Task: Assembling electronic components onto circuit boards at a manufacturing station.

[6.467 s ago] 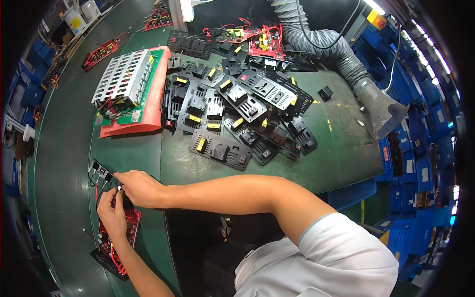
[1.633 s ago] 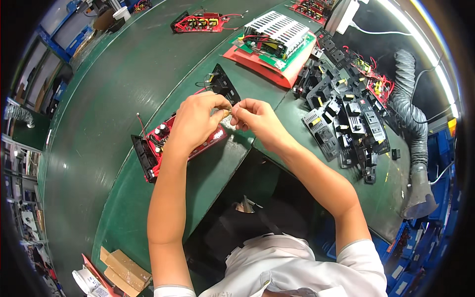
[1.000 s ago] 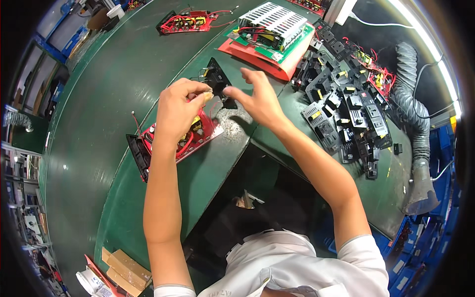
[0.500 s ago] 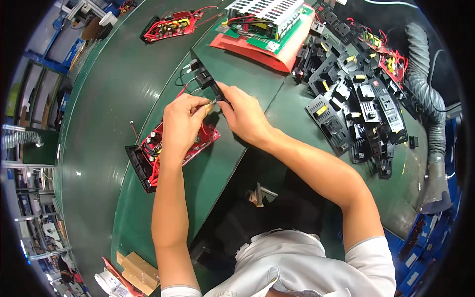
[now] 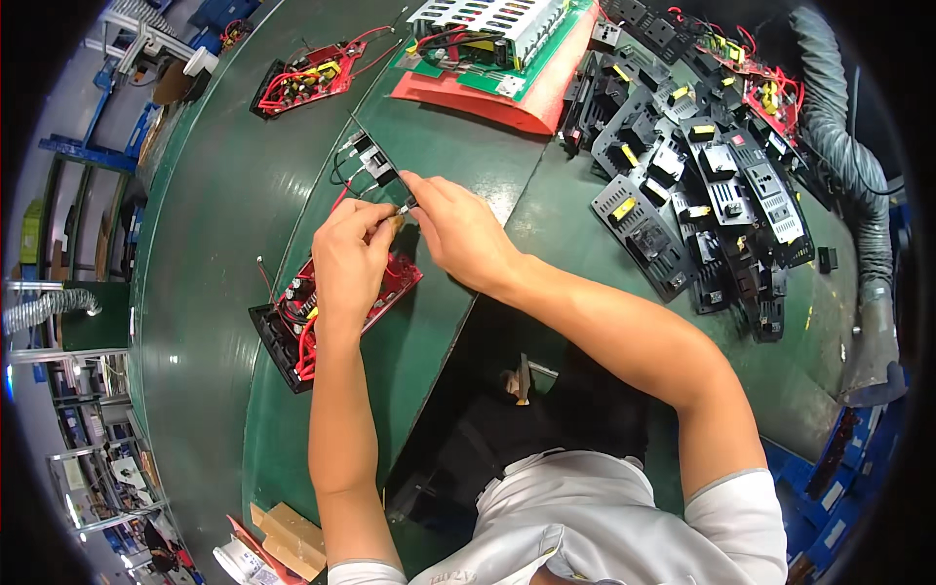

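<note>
My right hand (image 5: 463, 234) grips a narrow black plastic panel (image 5: 375, 161) by its near end, holding it tilted above the bench. Sockets and thin wires show on the panel's left face. With thumb and finger pinched, my left hand (image 5: 351, 258) meets the panel's near end; a small pale piece shows at the fingertips, too small to name. Below the hands lies a red circuit board (image 5: 398, 281), partly hidden by my left hand and forearm. Red wires run over it, and a black end plate (image 5: 277, 346) stands at its near left end.
Many black socket panels (image 5: 643, 244) are heaped at the right, beside a grey flexible duct (image 5: 838, 146). A metal-cased unit (image 5: 487, 29) sits on a green board over an orange sheet (image 5: 478, 102). Another red board (image 5: 312, 78) lies far left; cardboard (image 5: 292, 536) is near left.
Both hands and the black panel have shifted slightly left in the picture, while the whole view has also moved a little. My right hand keeps its grip and my left hand stays pinched at the panel.
</note>
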`<action>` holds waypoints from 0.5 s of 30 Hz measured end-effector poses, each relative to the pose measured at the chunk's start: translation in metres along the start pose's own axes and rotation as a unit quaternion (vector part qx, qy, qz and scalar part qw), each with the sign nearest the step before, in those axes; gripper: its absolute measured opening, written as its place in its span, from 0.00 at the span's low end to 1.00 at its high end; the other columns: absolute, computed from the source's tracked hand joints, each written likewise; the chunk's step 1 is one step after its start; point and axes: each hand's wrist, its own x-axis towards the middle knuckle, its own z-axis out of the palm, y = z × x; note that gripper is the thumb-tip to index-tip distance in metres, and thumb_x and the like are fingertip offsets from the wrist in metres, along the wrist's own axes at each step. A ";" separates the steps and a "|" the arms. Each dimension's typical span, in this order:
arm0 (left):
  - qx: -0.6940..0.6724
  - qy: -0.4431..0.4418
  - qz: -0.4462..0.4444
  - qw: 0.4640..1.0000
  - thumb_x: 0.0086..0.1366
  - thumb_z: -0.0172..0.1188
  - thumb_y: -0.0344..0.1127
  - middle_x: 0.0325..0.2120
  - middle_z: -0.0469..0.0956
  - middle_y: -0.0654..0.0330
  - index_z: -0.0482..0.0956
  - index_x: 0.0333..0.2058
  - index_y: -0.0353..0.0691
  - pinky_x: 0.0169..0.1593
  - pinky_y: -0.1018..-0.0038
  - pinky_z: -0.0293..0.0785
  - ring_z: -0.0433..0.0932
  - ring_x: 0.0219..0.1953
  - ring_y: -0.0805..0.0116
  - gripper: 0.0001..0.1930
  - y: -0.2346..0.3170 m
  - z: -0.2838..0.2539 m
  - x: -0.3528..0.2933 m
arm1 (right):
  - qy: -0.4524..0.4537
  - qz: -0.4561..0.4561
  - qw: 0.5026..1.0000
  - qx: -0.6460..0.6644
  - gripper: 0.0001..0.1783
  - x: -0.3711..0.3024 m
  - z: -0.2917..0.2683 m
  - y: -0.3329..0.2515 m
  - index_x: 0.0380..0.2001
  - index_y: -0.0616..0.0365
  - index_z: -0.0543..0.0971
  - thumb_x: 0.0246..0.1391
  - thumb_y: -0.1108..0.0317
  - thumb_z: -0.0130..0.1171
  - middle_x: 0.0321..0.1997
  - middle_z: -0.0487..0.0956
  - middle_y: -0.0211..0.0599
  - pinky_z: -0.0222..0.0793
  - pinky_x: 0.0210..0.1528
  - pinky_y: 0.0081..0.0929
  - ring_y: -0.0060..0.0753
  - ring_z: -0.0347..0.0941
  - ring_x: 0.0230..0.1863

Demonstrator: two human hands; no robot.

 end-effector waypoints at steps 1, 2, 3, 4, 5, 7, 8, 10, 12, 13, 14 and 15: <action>0.000 0.000 0.000 1.000 0.56 0.63 0.22 0.26 0.78 0.55 0.82 0.36 0.31 0.30 0.72 0.71 0.75 0.23 0.68 0.08 0.001 0.000 0.001 | -0.001 -0.002 1.000 0.002 0.25 0.000 0.000 0.000 0.56 0.66 0.68 0.53 0.79 0.56 0.37 0.74 0.49 0.70 0.40 0.44 0.56 0.73 0.39; -0.016 0.010 -0.013 1.000 0.56 0.63 0.22 0.26 0.78 0.55 0.82 0.36 0.31 0.30 0.72 0.71 0.75 0.24 0.68 0.08 0.001 0.001 0.001 | -0.001 -0.002 1.000 0.002 0.25 0.000 0.000 -0.001 0.56 0.66 0.68 0.53 0.79 0.56 0.37 0.74 0.49 0.70 0.40 0.44 0.56 0.73 0.39; -0.032 0.020 -0.027 0.999 0.56 0.63 0.22 0.26 0.78 0.56 0.82 0.36 0.31 0.31 0.73 0.71 0.75 0.24 0.68 0.08 0.002 0.001 0.002 | -0.012 0.008 1.000 0.005 0.25 0.000 -0.001 -0.001 0.56 0.66 0.68 0.53 0.79 0.56 0.37 0.74 0.50 0.70 0.41 0.44 0.56 0.73 0.39; -0.032 0.021 -0.028 0.999 0.56 0.63 0.22 0.26 0.78 0.56 0.82 0.36 0.31 0.31 0.73 0.71 0.75 0.24 0.68 0.08 0.002 -0.001 0.002 | -0.023 0.017 1.000 0.008 0.25 -0.001 -0.001 -0.002 0.56 0.66 0.68 0.54 0.79 0.56 0.38 0.75 0.50 0.70 0.41 0.43 0.56 0.73 0.39; -0.027 0.005 -0.026 0.999 0.56 0.64 0.23 0.27 0.78 0.56 0.82 0.36 0.31 0.31 0.73 0.71 0.75 0.24 0.68 0.08 0.003 -0.002 0.002 | -0.024 0.017 1.000 0.008 0.25 -0.001 -0.001 -0.001 0.56 0.66 0.68 0.54 0.79 0.56 0.38 0.75 0.50 0.70 0.41 0.43 0.56 0.73 0.39; -0.022 -0.010 -0.025 0.999 0.56 0.64 0.23 0.27 0.78 0.56 0.82 0.36 0.31 0.31 0.73 0.72 0.75 0.24 0.68 0.08 0.003 -0.004 0.002 | -0.017 0.025 0.999 0.019 0.25 -0.001 -0.001 0.000 0.56 0.65 0.68 0.54 0.79 0.56 0.39 0.75 0.51 0.70 0.42 0.43 0.57 0.74 0.40; -0.022 -0.014 -0.021 0.999 0.55 0.64 0.23 0.27 0.78 0.56 0.83 0.36 0.31 0.31 0.73 0.71 0.75 0.24 0.69 0.08 0.002 -0.006 0.002 | -0.010 0.022 1.000 0.015 0.24 0.000 -0.001 0.001 0.56 0.64 0.68 0.54 0.79 0.55 0.40 0.75 0.51 0.70 0.42 0.43 0.57 0.74 0.41; -0.021 -0.016 -0.019 0.999 0.55 0.65 0.23 0.26 0.78 0.56 0.83 0.36 0.31 0.31 0.73 0.71 0.75 0.23 0.69 0.08 0.001 -0.009 0.002 | -0.010 0.023 1.000 0.017 0.23 0.000 -0.001 0.002 0.55 0.64 0.69 0.54 0.79 0.55 0.39 0.75 0.51 0.70 0.42 0.43 0.57 0.73 0.41; -0.019 -0.007 -0.016 1.000 0.56 0.65 0.24 0.26 0.77 0.56 0.83 0.36 0.31 0.30 0.74 0.71 0.74 0.23 0.70 0.08 0.000 -0.013 0.003 | -0.016 0.032 0.999 0.019 0.22 0.001 -0.003 -0.001 0.54 0.64 0.69 0.55 0.79 0.55 0.39 0.75 0.51 0.70 0.42 0.43 0.57 0.73 0.41; -0.014 -0.010 -0.011 1.000 0.56 0.65 0.25 0.26 0.77 0.56 0.83 0.36 0.31 0.30 0.74 0.70 0.74 0.23 0.71 0.08 -0.002 -0.015 0.003 | -0.018 0.031 0.999 0.020 0.22 0.002 -0.003 -0.003 0.54 0.64 0.69 0.55 0.79 0.55 0.39 0.75 0.51 0.70 0.42 0.43 0.57 0.73 0.41; -0.014 -0.009 -0.013 1.000 0.56 0.65 0.25 0.26 0.77 0.56 0.83 0.36 0.31 0.30 0.74 0.70 0.74 0.23 0.71 0.08 -0.002 -0.016 0.003 | -0.018 0.028 0.999 0.019 0.22 0.002 -0.004 -0.004 0.54 0.64 0.69 0.55 0.79 0.55 0.39 0.75 0.51 0.69 0.42 0.43 0.57 0.73 0.41; -0.026 -0.010 -0.021 0.999 0.56 0.65 0.25 0.26 0.77 0.57 0.83 0.36 0.31 0.30 0.74 0.70 0.74 0.23 0.71 0.08 -0.001 -0.016 0.003 | -0.019 0.024 0.999 0.017 0.22 0.002 -0.004 -0.005 0.54 0.64 0.69 0.55 0.79 0.54 0.39 0.75 0.51 0.69 0.42 0.43 0.57 0.73 0.41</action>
